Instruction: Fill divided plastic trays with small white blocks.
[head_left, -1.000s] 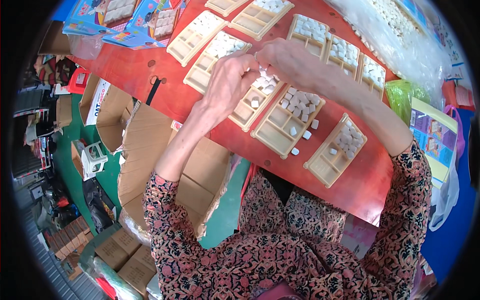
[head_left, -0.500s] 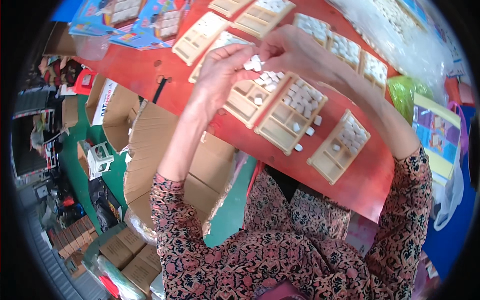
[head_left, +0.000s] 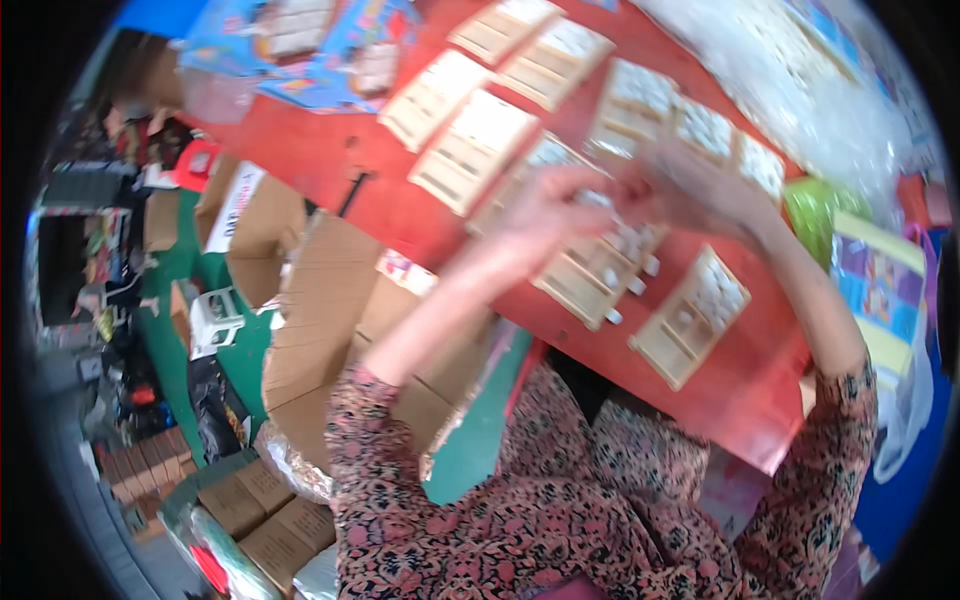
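The fingers of the left hand [head_left: 545,215] and right hand [head_left: 695,190] meet over the surface [head_left: 730,400], bent in toward each other. Something pale shows between them, but blur hides how far apart they stand and whether they grip anything; I cannot tell. The two hands are probably brought together because small pieces need both sets of fingertips, and hanging above a tray [head_left: 580,284] would let a slipped piece drop into it.

Taking the meeting fingers as the dial's centre, that tray runs down toward six o'clock, partly covered by them, white cubes [head_left: 632,240] heaped at its far end. Loose cubes [head_left: 637,286] lie just beside its right edge, between five and six, likely spilled over. At five sits a short tray [head_left: 663,343], well apart from it, cubes gathered at its far end too, perhaps to leave the nearer compartments accessible.

Further out, filled trays [head_left: 473,150] slant in pairs between nine and eleven; three more [head_left: 703,130] run from twelve to three, seemingly ranked to keep the middle free for working. A clear bag [head_left: 780,80] of white pieces lies at two, plausibly as stock in reach. Blue packs [head_left: 330,50] occupy ten; a cardboard box [head_left: 320,325] stands off the surface at eight.
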